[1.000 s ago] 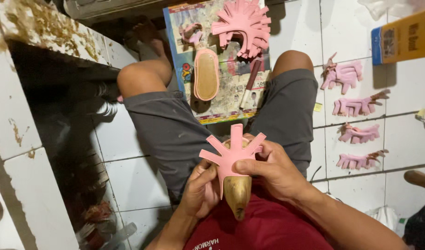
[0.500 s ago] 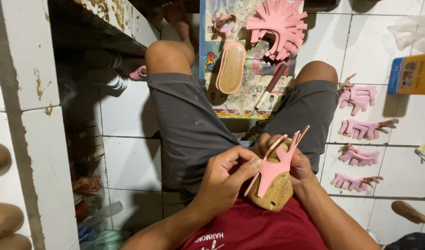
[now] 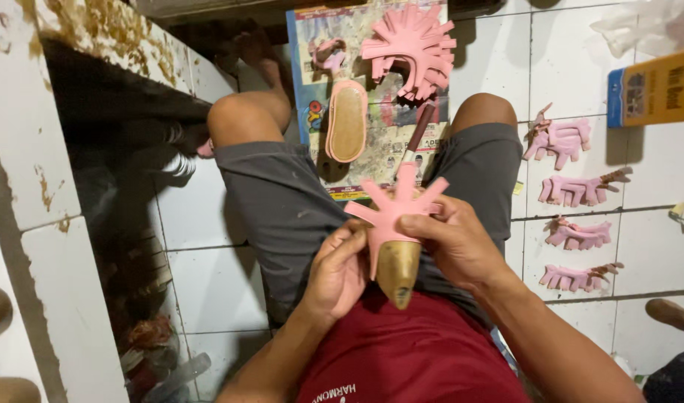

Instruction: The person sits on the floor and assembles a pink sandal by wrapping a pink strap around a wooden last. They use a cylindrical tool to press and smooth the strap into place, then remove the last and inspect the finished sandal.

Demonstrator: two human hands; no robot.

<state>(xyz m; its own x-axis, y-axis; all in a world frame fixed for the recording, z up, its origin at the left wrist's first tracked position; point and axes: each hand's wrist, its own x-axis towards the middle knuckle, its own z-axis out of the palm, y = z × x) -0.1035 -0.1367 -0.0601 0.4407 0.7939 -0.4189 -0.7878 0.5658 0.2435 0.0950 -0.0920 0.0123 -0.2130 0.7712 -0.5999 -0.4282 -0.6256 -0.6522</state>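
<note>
Both hands close on one piece held over the person's lap. The left hand [image 3: 340, 270] wraps its fingers around the left side of a tan shoe last [image 3: 398, 270], thumb pressed against the pink cut upper [image 3: 393, 209] that lies over it. The right hand [image 3: 455, 242] grips from the right, its fingertips pinching the pink upper down on the top of the last. The last points its narrow tip toward the near edge, over the red shirt [image 3: 416, 354], while the strips of the upper fan out toward the far side like spread fingers.

Under the hands lie the person's legs in grey shorts [image 3: 282, 209], knees spread to left and right on the white tiled floor [image 3: 208, 283]. Between the knees, farther off, a printed sheet [image 3: 319, 112] lies flat on the floor. On it rests a pink-edged sole [image 3: 347, 123], with a small pink piece [image 3: 328, 54] just beyond it. A stack of pink uppers with fanned strips [image 3: 410, 46] sits at the far right of the sheet, and a brush with a dark handle [image 3: 416, 134] lies slanted near the right knee.

To the right, on the tiles, four more pink cut pieces [image 3: 573, 190] lie in a column, one after another from far to near. A yellow box [image 3: 655, 88] stands at the far right. On the left rises a stained white tiled ledge [image 3: 29, 149].
</note>
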